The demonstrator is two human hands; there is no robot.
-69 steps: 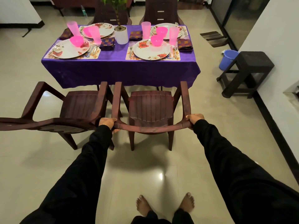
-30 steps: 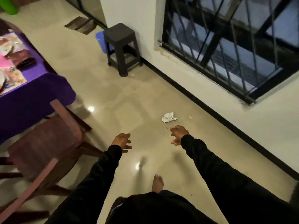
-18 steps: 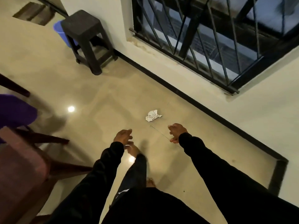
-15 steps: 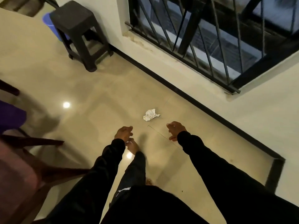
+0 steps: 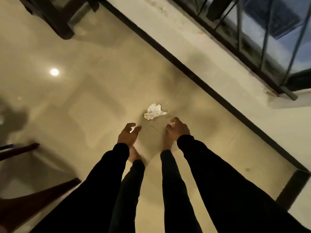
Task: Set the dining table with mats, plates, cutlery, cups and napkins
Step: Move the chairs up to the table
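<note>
A crumpled white napkin (image 5: 154,111) lies on the glossy beige floor, a little beyond both hands. My left hand (image 5: 127,134) hangs just below and left of it, fingers loosely apart and holding nothing. My right hand (image 5: 177,128) hangs below and right of it, fingers curled with nothing in them. Neither hand touches the napkin. Both arms are in black sleeves. The dining table with its settings is out of view.
A dark stool (image 5: 50,15) stands at the top left. Brown chair legs (image 5: 30,199) reach in at the lower left. A wall with a black skirting (image 5: 193,71) and a barred window (image 5: 262,31) runs diagonally on the right. My bare feet (image 5: 134,155) stand under my hands.
I let go of the chair and turned right, away from the table. The view has tilted down and closed in on the napkin; both hands have come nearer to it.
</note>
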